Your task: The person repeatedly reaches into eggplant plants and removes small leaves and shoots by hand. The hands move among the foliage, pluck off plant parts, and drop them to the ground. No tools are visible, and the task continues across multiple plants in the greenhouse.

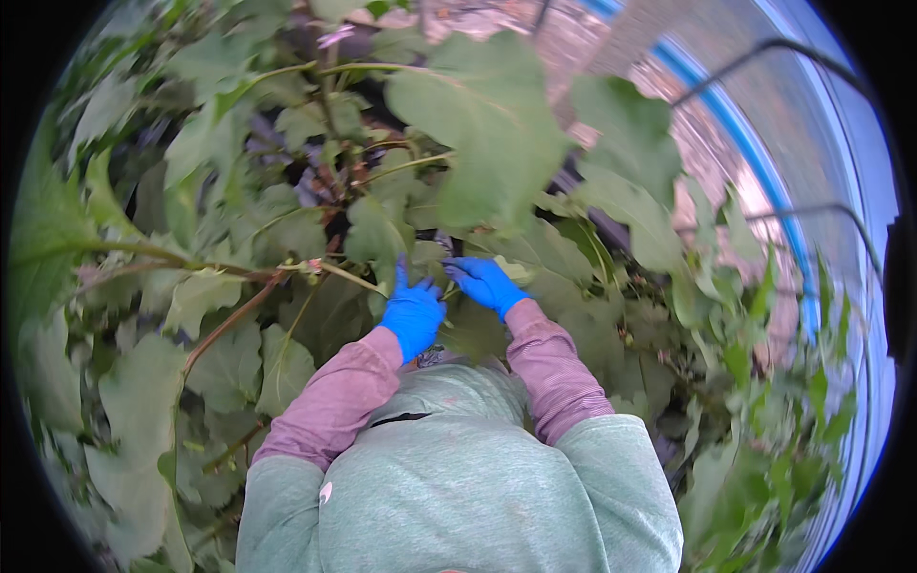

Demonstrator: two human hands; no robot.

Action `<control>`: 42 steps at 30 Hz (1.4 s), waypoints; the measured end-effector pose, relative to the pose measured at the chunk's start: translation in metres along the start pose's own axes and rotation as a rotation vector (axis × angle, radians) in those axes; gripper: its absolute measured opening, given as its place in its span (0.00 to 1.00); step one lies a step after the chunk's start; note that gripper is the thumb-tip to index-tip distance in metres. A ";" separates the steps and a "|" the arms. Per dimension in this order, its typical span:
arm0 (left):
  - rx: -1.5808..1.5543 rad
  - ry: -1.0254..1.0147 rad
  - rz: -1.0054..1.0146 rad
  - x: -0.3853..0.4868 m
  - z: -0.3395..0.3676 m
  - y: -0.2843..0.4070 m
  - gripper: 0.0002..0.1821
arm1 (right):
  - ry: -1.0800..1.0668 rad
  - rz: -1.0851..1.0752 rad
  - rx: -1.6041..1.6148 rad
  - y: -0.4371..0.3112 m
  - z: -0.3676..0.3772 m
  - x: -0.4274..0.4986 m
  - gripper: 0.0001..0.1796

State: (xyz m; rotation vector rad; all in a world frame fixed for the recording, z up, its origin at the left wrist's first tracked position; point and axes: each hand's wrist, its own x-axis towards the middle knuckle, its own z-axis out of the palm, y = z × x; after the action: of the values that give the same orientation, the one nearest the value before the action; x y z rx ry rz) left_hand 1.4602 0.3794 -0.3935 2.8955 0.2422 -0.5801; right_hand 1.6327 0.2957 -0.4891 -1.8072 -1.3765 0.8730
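My left hand point(414, 315), in a blue glove, is among the leaves with its index finger stretched forward and the others curled. A pale green stem point(351, 276) runs from the left to its fingers. Just to the right, my right hand point(487, 283), also gloved in blue, reaches in with its fingers nearly together and pointing left. A thin green stalk point(450, 294) shows between the two hands. The fingertips are partly lost among the leaves, so whether either hand grips anything cannot be made out. A large lobed leaf point(480, 122), like an eggplant's, hangs beyond them.
A reddish-brown branch point(233, 317) crosses on the left, and a purple flower point(335, 36) shows at the top. Along the right run a blue pipe point(745, 132), thin dark metal hoops point(770, 44) and plastic sheeting point(802, 143). Dense foliage point(745, 487) surrounds my body.
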 end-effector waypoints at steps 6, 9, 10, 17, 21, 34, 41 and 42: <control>-0.257 0.079 0.417 -0.061 0.012 0.081 0.20 | 0.290 0.441 -0.002 -0.078 0.041 -0.180 0.25; -0.491 -0.076 0.638 -0.081 0.036 0.127 0.20 | 0.597 0.575 0.015 -0.097 0.083 -0.277 0.27; -0.464 -0.032 0.757 -0.089 0.045 0.142 0.20 | 0.658 0.668 0.135 -0.098 0.099 -0.307 0.27; -0.753 -0.157 0.656 -0.085 0.024 0.228 0.20 | 0.471 1.092 -0.423 -0.078 0.201 -0.519 0.24; -0.867 0.447 0.679 -0.066 -0.033 0.250 0.21 | 0.703 1.322 0.111 -0.069 0.181 -0.589 0.19; -0.102 -0.023 0.784 0.018 0.059 0.357 0.12 | 0.965 0.269 0.704 -0.052 -0.067 -0.516 0.19; -0.340 0.056 0.736 0.001 0.077 0.363 0.10 | 0.865 0.438 0.813 0.067 -0.176 -0.456 0.20; -0.422 -0.027 0.697 -0.001 0.076 0.364 0.10 | 0.796 0.656 0.765 0.074 -0.186 -0.454 0.20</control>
State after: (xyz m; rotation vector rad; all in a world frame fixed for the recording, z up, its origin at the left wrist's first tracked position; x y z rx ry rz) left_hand 1.5017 0.0100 -0.4101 2.3331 -0.5599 -0.3757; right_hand 1.7301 -0.1839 -0.4064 -1.6587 0.0845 0.7042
